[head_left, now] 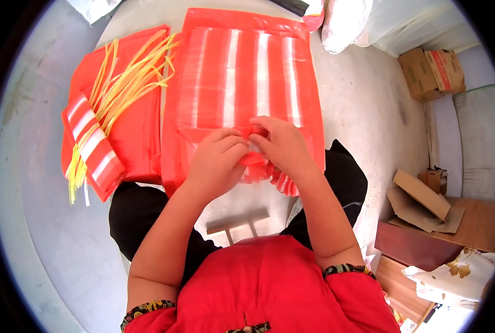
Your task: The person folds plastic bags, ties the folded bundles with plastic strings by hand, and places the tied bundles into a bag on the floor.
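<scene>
Both hands meet over the near edge of a stack of red plastic sheets with white stripes [247,77]. My left hand [218,161] is closed, its fingers bent around crumpled red plastic [254,161]. My right hand [283,145] pinches the same plastic between thumb and fingers. A pleated red-and-white end [285,184] of plastic hangs below my right hand. The fingers partly hide the gathered part, so I cannot tell whether it belongs to the top sheet.
On the left lies more red plastic [139,127], with yellow strips [131,83] and a rolled striped bundle [95,145] on top. A cardboard box [431,73] stands at the far right. Opened cardboard [425,205] rests on a brown cabinet [480,225] to the right.
</scene>
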Demonstrator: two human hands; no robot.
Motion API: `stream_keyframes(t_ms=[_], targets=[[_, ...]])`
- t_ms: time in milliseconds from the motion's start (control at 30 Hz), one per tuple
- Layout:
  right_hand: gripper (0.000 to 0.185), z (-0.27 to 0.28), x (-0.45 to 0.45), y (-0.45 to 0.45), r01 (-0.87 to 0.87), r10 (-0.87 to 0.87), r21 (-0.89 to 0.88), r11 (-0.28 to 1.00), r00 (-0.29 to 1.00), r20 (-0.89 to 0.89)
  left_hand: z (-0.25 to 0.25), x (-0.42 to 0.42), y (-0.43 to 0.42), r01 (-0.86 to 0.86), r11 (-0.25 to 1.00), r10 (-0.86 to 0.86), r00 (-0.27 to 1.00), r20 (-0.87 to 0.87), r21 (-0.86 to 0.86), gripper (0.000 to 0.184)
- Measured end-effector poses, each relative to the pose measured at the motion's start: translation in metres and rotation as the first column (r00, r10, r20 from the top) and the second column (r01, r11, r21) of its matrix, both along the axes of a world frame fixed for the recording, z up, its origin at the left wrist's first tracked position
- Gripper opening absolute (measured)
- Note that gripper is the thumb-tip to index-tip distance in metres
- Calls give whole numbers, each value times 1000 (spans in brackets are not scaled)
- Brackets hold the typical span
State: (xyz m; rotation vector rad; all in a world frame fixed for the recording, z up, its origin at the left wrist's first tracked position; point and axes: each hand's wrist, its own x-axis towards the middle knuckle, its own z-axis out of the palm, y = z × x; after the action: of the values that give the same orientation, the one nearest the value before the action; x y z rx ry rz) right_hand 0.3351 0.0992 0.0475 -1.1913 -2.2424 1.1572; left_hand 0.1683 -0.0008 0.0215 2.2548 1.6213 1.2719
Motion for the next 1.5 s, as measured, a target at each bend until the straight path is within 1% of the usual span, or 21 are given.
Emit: stream_keyframes(t_ms=[67,167,233,367,433,467,533,567,667,700,733,767,833,867,933,1033,1067,1133,1233,1367,1500], targets=[[36,8,-1,-2,39,-41,-138,990,999,-14,1,1,2,7,1000,-6,1000,26,-21,21],[36,-8,0,1,-11,11,54,998,1000,-15,3,1,6,3,1000,-2,1000,3,-16,20],[31,-6,0,1,-21,21,53,998,1000,-4,5,1,7,-20,1000,20,999,-39,9,20],[26,-20,4,5,-47,52,101,994,997,-56,0,2,6,-101,976,121,988,93,-193,18],[26,-8,6,5,-12,2,-153,988,998,-70,-1,4,5,-134,941,182,975,130,-312,16],[26,-3,7,6,3,-25,-278,961,997,-72,0,6,6,-150,937,210,964,163,-316,16],[27,-9,14,8,0,-51,-335,942,988,-143,3,12,8,-183,927,265,937,228,-327,15],[28,-12,16,9,-5,-64,-363,932,982,-178,1,11,10,-190,927,268,939,216,-325,15],[26,-4,14,-8,86,-191,-278,957,907,-376,-2,9,13,-207,916,281,943,181,-344,15],[25,-8,19,-10,19,-25,-21,1000,934,-357,-1,9,13,-211,906,288,943,168,-367,14],[25,-15,27,-10,-61,132,234,970,946,-297,-1,9,14,-215,895,295,943,156,-390,14],[25,-19,30,-10,-148,268,469,871,943,-199,-2,10,15,-243,886,329,929,167,-395,14],[28,-20,25,-12,-238,349,474,848,923,-161,-5,13,18,-292,866,391,901,189,-406,13],[30,-20,23,-13,-281,388,477,833,911,-142,-6,13,19,-291,865,390,903,182,-410,14],[30,-23,25,-12,-242,323,431,869,938,-124,-8,9,18,-293,861,389,906,167,-417,16],[31,-20,25,-10,-232,290,364,902,950,-113,-13,2,12,-262,938,284,957,68,-226,23],[31,-17,25,-10,-236,288,341,910,951,-111,-10,-2,8,-225,954,229,973,-2,-196,26],[33,-15,25,-8,-253,303,363,897,949,-87,5,-12,2,-141,979,120,982,-146,-145,31],[38,-19,23,0,-294,332,399,869,943,-28,4,-16,0,-157,982,134,970,-200,-104,32],[39,-12,20,4,-334,353,454,826,934,45,-3,-20,3,-175,976,149,970,-190,-128,33],[33,-14,18,7,-305,311,512,803,947,77,2,-21,6,-185,967,155,972,-175,-174,35]])
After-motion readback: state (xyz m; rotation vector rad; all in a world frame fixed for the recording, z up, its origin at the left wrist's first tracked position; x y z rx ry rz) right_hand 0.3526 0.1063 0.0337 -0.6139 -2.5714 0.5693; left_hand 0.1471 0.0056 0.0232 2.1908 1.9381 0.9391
